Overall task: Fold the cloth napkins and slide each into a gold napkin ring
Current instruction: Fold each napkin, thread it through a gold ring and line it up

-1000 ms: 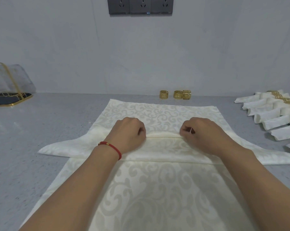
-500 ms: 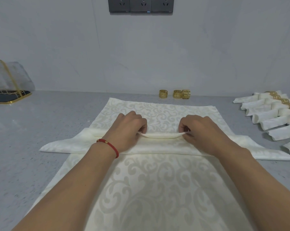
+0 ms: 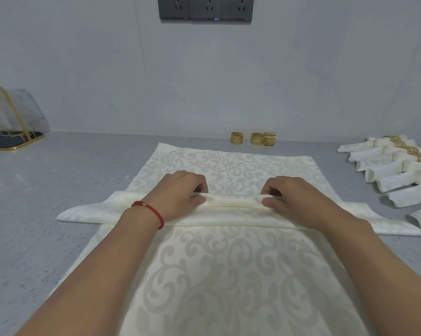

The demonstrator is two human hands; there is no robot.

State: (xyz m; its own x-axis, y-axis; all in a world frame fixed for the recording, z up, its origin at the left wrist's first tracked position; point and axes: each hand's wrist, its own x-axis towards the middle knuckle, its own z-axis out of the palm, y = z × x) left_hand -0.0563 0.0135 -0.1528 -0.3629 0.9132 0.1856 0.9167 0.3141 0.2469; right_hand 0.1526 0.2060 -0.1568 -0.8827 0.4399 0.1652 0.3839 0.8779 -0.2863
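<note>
Between our hands on the table (image 3: 59, 190), the napkin (image 3: 233, 202) roll runs left-right; left hand (image 3: 180, 195) and right hand (image 3: 294, 200) each pinch it, equally near, rings (image 3: 253, 138) beyond.

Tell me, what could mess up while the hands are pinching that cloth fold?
1. The left hand and right hand pinch only the middle of the pleat in the napkin, so its loose ends may sag and fold crooked.
2. The napkin's right tip lies close to the finished napkins; tugging might bump them.
3. The gold rings stand just beyond the far edge; pushing the cloth forward could knock them.
</note>
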